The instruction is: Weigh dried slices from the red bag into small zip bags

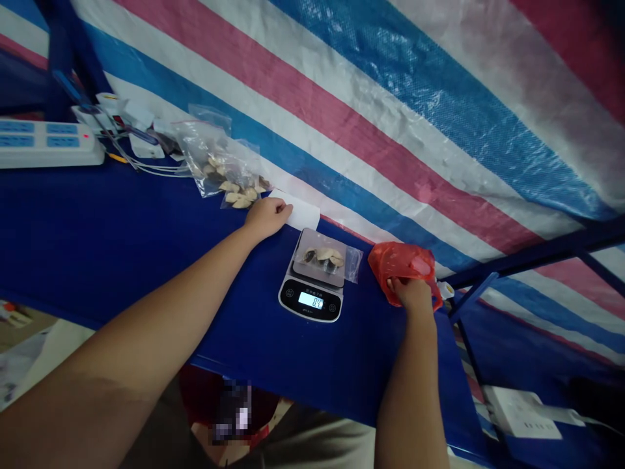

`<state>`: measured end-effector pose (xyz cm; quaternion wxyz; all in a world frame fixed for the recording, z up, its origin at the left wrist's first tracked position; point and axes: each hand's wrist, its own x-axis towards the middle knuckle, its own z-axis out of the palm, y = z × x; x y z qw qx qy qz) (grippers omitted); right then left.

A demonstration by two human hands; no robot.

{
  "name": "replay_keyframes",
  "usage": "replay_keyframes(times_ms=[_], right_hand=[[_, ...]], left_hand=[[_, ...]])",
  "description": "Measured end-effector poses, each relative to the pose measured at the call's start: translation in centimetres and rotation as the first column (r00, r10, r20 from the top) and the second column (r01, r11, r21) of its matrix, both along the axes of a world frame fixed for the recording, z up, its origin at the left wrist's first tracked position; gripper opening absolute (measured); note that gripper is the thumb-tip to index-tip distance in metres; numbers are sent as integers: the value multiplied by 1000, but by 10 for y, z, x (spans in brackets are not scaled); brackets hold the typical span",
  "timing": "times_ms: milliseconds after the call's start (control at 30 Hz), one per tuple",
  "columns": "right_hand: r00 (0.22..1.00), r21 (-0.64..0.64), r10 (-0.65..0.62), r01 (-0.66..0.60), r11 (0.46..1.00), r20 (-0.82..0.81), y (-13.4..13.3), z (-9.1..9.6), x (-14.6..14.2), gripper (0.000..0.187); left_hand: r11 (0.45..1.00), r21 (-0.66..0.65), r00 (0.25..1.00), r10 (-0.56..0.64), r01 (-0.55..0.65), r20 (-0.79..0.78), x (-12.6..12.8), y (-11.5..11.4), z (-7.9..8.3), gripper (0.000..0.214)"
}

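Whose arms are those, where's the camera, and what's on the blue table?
Those are a person's bare arms, seen by one camera worn on their head, so they reach up from the bottom. On the blue table is a small scale with a lit screen; a clear bag of pale and dark pieces lies on it. More clear bags lie further left, and a white power strip is at the far left. The left hand rests at a white paper. The right hand reaches into a red bag; its fingers are partly hidden, so I can't tell what it holds.
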<state>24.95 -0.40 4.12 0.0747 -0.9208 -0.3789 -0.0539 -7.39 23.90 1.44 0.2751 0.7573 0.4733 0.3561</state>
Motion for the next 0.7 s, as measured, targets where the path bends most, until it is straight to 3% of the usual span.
replay_keyframes(times_ms=[133, 300, 367, 500, 700], right_hand=[[998, -30, 37, -38, 999, -49, 3, -2, 4, 56], [986, 189, 131, -109, 976, -108, -4, -6, 11, 59], [983, 219, 145, -117, 969, -115, -7, -6, 13, 55], [988, 159, 111, -93, 983, -110, -11, 0, 14, 40], [999, 235, 0, -8, 972, 34, -8, 12, 1, 49]], left_hand=[[1000, 14, 1000, -9, 9, 5, 0, 0, 0, 39], [1000, 11, 1000, -10, 10, 1, 0, 0, -1, 38], [1000, 15, 1000, -7, 7, -5, 0, 1, -1, 38], [1000, 18, 1000, -2, 2, -1, 0, 1, -2, 39], [1000, 20, 1000, -9, 9, 10, 0, 2, -4, 39]])
